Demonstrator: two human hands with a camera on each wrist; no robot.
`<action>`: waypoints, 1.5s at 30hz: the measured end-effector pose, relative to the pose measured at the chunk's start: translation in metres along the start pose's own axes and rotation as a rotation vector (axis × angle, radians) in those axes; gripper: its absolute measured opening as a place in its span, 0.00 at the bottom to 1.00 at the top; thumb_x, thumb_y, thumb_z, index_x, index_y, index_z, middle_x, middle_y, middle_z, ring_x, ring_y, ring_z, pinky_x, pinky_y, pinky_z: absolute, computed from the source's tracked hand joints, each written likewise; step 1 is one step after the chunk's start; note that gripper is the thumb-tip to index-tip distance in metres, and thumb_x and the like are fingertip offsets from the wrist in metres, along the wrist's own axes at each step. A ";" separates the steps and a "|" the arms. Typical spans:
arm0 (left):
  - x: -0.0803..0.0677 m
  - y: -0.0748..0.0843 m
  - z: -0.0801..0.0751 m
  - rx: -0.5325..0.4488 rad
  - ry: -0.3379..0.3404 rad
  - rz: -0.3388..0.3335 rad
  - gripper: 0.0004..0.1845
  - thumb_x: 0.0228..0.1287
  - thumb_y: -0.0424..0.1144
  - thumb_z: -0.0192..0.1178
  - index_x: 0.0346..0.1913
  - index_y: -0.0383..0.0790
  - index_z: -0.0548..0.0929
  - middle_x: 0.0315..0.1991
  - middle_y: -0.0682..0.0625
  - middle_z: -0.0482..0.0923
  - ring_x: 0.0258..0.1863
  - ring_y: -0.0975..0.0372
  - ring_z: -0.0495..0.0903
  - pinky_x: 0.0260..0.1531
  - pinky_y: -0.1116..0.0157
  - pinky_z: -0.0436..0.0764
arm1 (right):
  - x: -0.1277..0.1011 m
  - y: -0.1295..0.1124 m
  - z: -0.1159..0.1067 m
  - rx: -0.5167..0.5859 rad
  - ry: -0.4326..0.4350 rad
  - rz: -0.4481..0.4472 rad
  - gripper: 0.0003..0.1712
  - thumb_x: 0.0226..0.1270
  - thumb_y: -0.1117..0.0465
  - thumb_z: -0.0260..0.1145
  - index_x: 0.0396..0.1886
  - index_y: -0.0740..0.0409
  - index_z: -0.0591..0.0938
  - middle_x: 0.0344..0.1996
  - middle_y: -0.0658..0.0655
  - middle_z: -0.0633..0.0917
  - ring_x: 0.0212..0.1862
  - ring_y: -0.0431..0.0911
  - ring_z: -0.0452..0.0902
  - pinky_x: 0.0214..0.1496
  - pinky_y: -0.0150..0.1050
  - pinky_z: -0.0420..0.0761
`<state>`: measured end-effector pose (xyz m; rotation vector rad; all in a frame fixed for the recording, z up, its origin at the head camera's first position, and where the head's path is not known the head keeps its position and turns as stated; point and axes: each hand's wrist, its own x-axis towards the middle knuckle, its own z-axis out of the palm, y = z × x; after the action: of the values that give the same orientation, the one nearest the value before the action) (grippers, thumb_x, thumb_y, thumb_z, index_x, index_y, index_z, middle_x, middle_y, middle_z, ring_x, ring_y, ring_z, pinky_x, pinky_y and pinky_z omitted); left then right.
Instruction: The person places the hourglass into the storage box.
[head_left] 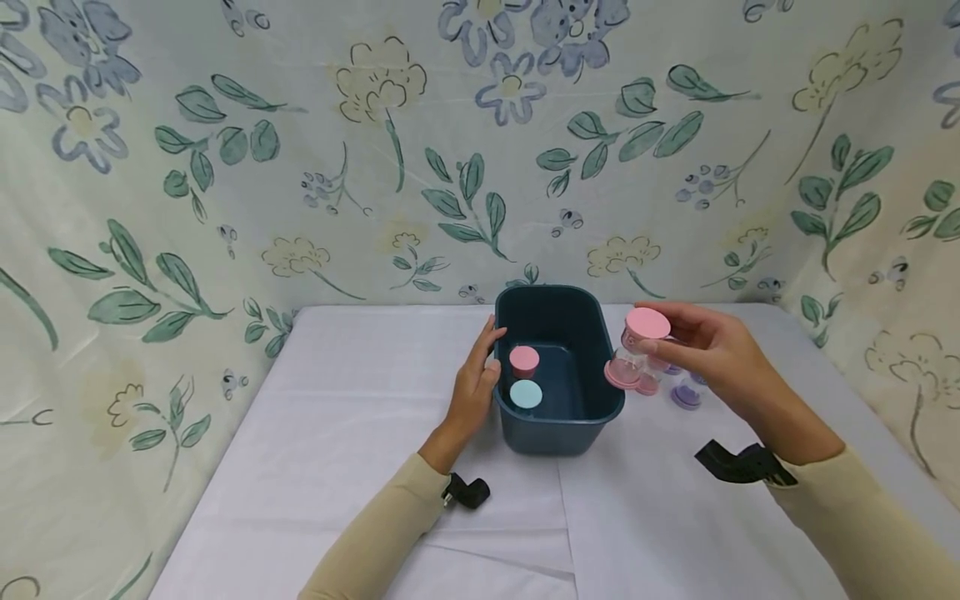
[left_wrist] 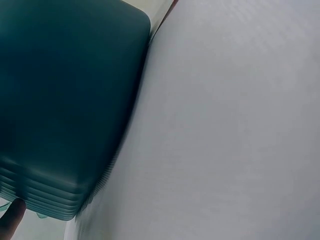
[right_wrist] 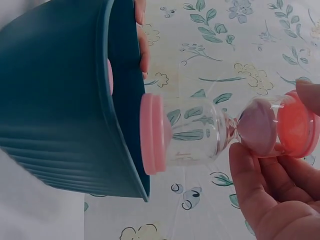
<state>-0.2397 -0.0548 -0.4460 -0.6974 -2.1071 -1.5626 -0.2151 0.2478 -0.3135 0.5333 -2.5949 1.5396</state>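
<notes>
My right hand (head_left: 708,337) pinches a pink-capped hourglass (right_wrist: 195,131), its thumb and fingers near one end. The clear glass shows a narrow waist and pink sand. In the head view the hourglass is just outside the right rim of a dark teal plastic bin (head_left: 558,433). My left hand (head_left: 474,379) rests against the bin's left side, fingers fairly straight along the rim. One fingertip (left_wrist: 14,215) shows by the bin's ribbed wall in the left wrist view. Inside the bin are a pink-topped piece (head_left: 524,360) and a light-blue-topped piece (head_left: 525,393).
Right of the bin, partly behind my right hand, are another pink cap (head_left: 647,384) and several purple-capped pieces (head_left: 686,396). A white cloth (head_left: 360,400) with creases covers the table. Floral fabric (head_left: 337,167) hangs behind and at both sides.
</notes>
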 end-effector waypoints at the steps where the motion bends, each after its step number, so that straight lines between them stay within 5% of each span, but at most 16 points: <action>1: 0.000 0.007 -0.001 -0.007 -0.003 -0.004 0.26 0.70 0.32 0.39 0.70 0.29 0.62 0.75 0.36 0.49 0.74 0.47 0.50 0.69 0.45 0.54 | 0.000 -0.001 0.001 0.001 -0.004 0.001 0.30 0.62 0.56 0.69 0.65 0.49 0.74 0.52 0.50 0.81 0.48 0.42 0.80 0.44 0.32 0.82; 7: -0.001 0.021 -0.005 0.002 -0.014 -0.026 0.26 0.68 0.30 0.39 0.69 0.26 0.62 0.74 0.34 0.50 0.73 0.44 0.51 0.69 0.46 0.55 | 0.001 -0.003 0.008 0.002 -0.028 0.015 0.30 0.62 0.55 0.69 0.64 0.50 0.75 0.53 0.52 0.81 0.48 0.43 0.80 0.45 0.32 0.82; 33: 0.000 0.020 -0.004 0.001 -0.023 -0.013 0.26 0.69 0.30 0.39 0.69 0.27 0.61 0.74 0.34 0.49 0.73 0.43 0.51 0.68 0.46 0.56 | 0.010 0.007 0.035 0.087 -0.144 -0.008 0.29 0.61 0.56 0.70 0.62 0.57 0.75 0.55 0.56 0.80 0.54 0.43 0.79 0.49 0.33 0.81; 45: 0.000 0.021 -0.006 0.016 -0.014 -0.016 0.26 0.69 0.29 0.39 0.69 0.27 0.62 0.74 0.34 0.50 0.73 0.44 0.52 0.68 0.47 0.56 | 0.009 0.016 0.044 0.030 -0.189 -0.007 0.28 0.61 0.52 0.70 0.61 0.51 0.76 0.54 0.52 0.80 0.54 0.47 0.78 0.50 0.35 0.81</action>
<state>-0.2263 -0.0554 -0.4284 -0.6897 -2.1383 -1.5514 -0.2240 0.2143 -0.3462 0.7235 -2.7057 1.6017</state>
